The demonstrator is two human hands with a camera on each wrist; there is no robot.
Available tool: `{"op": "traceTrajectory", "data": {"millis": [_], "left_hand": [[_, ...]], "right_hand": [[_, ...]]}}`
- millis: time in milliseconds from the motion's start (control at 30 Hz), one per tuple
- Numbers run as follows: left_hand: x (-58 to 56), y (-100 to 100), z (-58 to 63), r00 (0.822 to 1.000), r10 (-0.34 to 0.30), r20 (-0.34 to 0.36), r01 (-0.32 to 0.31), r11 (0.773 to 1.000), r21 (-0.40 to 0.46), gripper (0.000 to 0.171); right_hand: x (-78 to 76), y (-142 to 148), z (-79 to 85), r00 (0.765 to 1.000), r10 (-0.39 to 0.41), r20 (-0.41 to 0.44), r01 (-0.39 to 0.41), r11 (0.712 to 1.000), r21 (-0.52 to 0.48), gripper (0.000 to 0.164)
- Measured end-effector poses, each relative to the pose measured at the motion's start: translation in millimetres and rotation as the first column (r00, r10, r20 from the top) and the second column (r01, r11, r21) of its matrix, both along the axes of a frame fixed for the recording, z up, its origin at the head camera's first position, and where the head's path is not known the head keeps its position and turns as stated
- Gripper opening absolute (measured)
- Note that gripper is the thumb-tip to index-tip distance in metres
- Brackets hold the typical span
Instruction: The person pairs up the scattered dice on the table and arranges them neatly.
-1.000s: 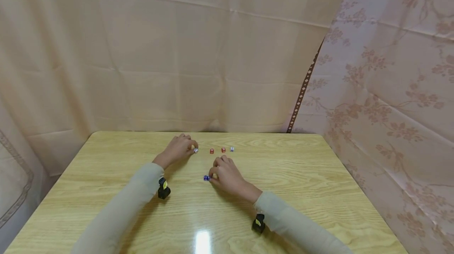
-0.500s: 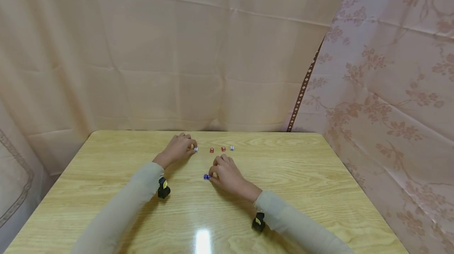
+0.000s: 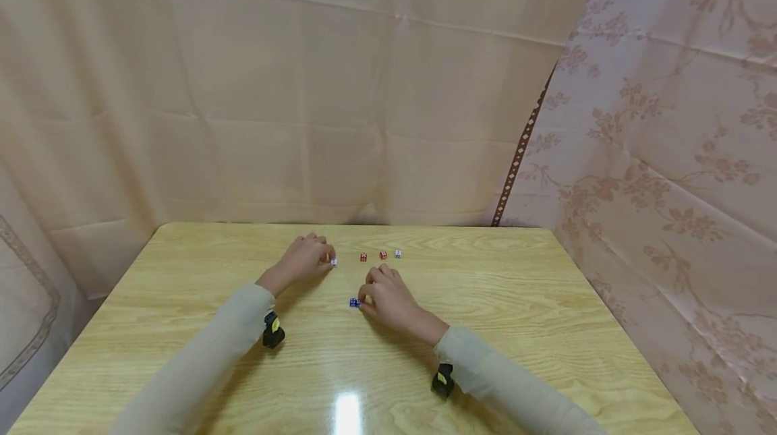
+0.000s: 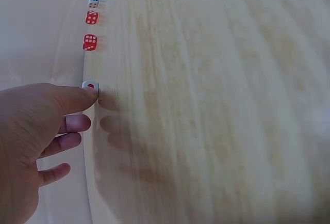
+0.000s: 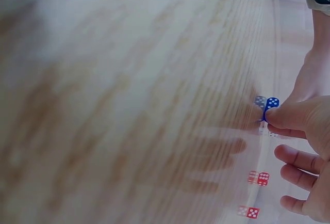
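I read both arms reaching forward over the table [image 3: 522, 327], forearms angled inward, backs of the hands upward. The left hand [image 3: 300, 259] is farther out; the right hand [image 3: 390, 300] sits nearer the body.

Left grip: nearly closed, thumb and index finger pinching a white die [image 3: 333, 262]. In the left wrist view I see the thumb tip against the die; the index finger is mostly hidden, and the remaining three fingers are spread clear of it. I cannot tell whether the die touches the table.

Right grip: nearly closed, thumb and index finger pinching a blue die [image 5: 271, 103]. The other three fingers are bent, separated and clear of the die. In the head view the blue area spans two patches; I cannot confirm one die or two.

Die positions: the white die is left of a red die [image 3: 363, 257], a second red die [image 3: 383, 255] and a second white die [image 3: 398, 254]. The blue die is nearer the body than that row.
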State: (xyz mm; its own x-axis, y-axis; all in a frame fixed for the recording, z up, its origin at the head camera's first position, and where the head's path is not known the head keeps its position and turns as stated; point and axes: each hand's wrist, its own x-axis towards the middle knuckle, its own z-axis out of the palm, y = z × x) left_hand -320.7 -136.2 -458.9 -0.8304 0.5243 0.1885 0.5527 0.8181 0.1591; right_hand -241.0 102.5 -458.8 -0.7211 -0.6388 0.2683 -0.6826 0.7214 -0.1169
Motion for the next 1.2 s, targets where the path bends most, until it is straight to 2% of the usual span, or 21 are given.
{"op": "traceTrajectory", "data": {"millis": [300,533,800,933,1200], "left_hand": [[13.9,-3,-0.2,1.0,-0.008,-0.008,0.008,1.0,0.007,0.009],[21.2,-5,-1.4,1.0,-0.008,-0.001,0.008,1.0,0.008,0.008],[29.8,-7,-2.8,1.0,-0.016,-0.027,0.016,1.0,0.007,0.008],[34.8,-7,-1.7,1.0,-0.01,-0.008,0.01,0.999,0.031,0.008],[38.9,-7,-2.7,1.0,-0.018,-0.017,0.019,0.999,0.047,0.006]], "right_hand": [[-0.3,0,-1.0,1.0,-0.012,0.013,0.012,1.0,0.001,0.009],[-0.2,0,-1.3,1.0,-0.013,0.021,0.013,1.0,-0.004,0.01],[-0.7,0,-3.1,1.0,-0.007,0.021,0.007,1.0,-0.02,0.009],[-1.1,0,-3.5,1.0,-0.011,0.022,0.011,1.0,-0.025,0.01],[-0.3,1,-1.9,0.999,-0.016,0.034,0.017,0.999,-0.029,0.011]]}}
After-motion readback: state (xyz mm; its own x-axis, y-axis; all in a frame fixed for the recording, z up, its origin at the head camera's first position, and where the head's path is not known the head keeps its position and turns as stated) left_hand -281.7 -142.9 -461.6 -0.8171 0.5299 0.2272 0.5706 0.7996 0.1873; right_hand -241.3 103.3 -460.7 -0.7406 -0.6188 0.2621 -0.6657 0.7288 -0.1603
